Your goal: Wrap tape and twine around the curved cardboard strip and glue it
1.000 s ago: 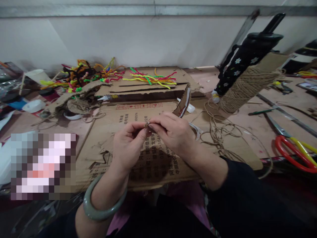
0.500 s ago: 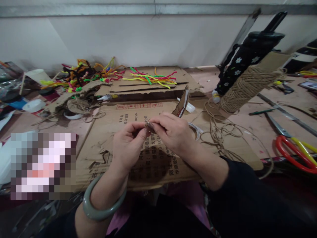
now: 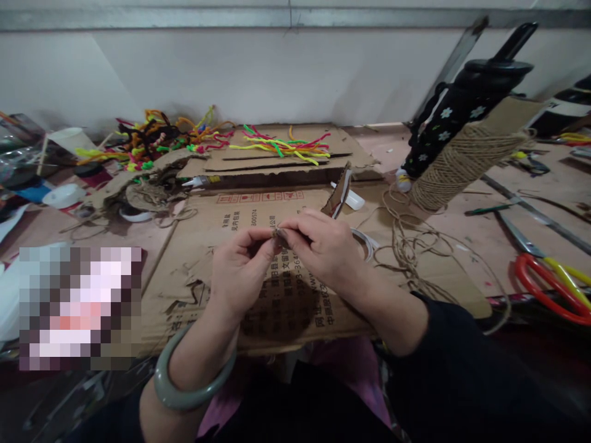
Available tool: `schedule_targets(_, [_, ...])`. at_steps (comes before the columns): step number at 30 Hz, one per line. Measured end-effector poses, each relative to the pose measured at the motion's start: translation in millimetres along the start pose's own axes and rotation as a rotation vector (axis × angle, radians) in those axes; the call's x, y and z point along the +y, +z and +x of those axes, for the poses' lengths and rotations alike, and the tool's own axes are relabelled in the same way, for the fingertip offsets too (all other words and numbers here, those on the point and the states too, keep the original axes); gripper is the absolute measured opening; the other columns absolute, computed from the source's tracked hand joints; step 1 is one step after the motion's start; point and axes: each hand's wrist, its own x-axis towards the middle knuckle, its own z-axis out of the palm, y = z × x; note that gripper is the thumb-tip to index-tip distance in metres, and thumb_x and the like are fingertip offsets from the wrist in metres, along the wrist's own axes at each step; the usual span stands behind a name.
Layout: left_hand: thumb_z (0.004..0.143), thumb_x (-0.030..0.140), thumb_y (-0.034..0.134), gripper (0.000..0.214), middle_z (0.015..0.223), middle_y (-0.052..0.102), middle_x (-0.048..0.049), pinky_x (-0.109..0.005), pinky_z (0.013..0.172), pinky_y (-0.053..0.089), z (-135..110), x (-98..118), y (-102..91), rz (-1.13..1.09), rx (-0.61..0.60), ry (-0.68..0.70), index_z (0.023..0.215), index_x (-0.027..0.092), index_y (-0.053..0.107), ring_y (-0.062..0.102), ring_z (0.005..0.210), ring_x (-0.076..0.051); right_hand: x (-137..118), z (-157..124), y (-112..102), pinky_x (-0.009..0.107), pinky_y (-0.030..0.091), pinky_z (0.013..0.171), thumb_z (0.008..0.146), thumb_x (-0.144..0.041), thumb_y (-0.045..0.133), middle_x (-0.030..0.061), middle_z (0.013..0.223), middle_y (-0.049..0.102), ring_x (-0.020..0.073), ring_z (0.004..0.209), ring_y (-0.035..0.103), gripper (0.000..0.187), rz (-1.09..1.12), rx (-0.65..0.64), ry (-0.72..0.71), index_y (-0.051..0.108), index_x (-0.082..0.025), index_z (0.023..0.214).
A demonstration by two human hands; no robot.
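Left hand (image 3: 241, 266) and right hand (image 3: 324, 251), nearly closed, pinched one tiny indistinct piece (image 3: 277, 234) above the cardboard (image 3: 198, 224); this fine handling seemingly called next for steadiness.

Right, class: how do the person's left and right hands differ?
The left hand has a bangle around its wrist; the right hand has a bare wrist. The right hand sits slightly higher in the picture than the left. Both pinch a small piece, too hidden to identify, above the cardboard.

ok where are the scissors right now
In the head view, the scissors lie at the far right, just below the green tool, right of and nearer than the twine spool.
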Motion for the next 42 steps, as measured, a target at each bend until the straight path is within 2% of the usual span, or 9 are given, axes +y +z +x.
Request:
schedule_targets(9, [0.073, 0.031, 0.077, 0.014, 0.07, 0.071, 0.0011, -0.021, 0.066, 0.056, 0.9, 1.4, 2.9, -0.12, 0.038, -0.048, 0.082, 0.021, 0.074, 0.067, 0.066, -0.011, 1.9, -1.2, -1.0, 0.025, 0.048, 0.07, 0.095, -0.023, 0.048, 0.0039, 0.083, 0.068, 0.0136, 0.076, 0.063, 0.022, -0.01, 0.062, -0.05, 0.069, -0.016, 0.096])
schedule_targets(16, [0.071, 0.033, 0.078, 0.018, 0.07, 0.07, -0.0001, -0.024, 0.061, 0.056, 3.5, 2.1, 4.7, -0.178, 0.047, -0.129, 0.081, 0.018, 0.074, 0.064, 0.062, -0.011, 2.4, 0.8, 1.1, 0.027, 0.049, 0.069, 0.093, -0.022, 0.052, 0.0048, 0.079, 0.068, 0.0151, 0.075, 0.061, 0.021, -0.102, 0.171, -0.173, 0.072, -0.016, 0.088])
schedule_targets(22, [0.07, 0.031, 0.077, 0.016, 0.066, 0.069, 0.0003, -0.022, 0.057, 0.053, 3.2, 5.1, 6.5, -0.193, 0.036, -0.153, 0.078, 0.018, 0.073, 0.062, 0.058, -0.01, 5.1, -0.1, 7.1, 0.027, 0.049, 0.071, 0.092, -0.021, 0.054, 0.0057, 0.08, 0.068, 0.0164, 0.076, 0.061, 0.02, -0.122, 0.144, -0.17, 0.072, -0.015, 0.087])
schedule_targets(28, [0.069, 0.03, 0.077, 0.016, 0.066, 0.069, 0.0, -0.022, 0.057, 0.052, 3.6, 6.4, 6.2, -0.175, 0.048, -0.162, 0.077, 0.018, 0.073, 0.061, 0.057, -0.011, 3.9, -0.1, 5.2, 0.028, 0.049, 0.07, 0.093, -0.023, 0.051, 0.0059, 0.079, 0.067, 0.0169, 0.076, 0.061, 0.022, -0.103, 0.1, -0.126, 0.07, -0.015, 0.085])
schedule_targets(42, [0.066, 0.03, 0.078, 0.017, 0.067, 0.07, -0.0004, -0.023, 0.056, 0.053, 3.6, 9.2, 7.9, -0.19, 0.085, -0.194, 0.074, 0.017, 0.072, 0.061, 0.056, -0.01, 3.3, -1.0, 4.7, 0.028, 0.047, 0.07, 0.094, -0.023, 0.047, 0.0065, 0.079, 0.067, 0.0168, 0.077, 0.06, 0.025, -0.107, 0.069, -0.128, 0.067, -0.015, 0.083])
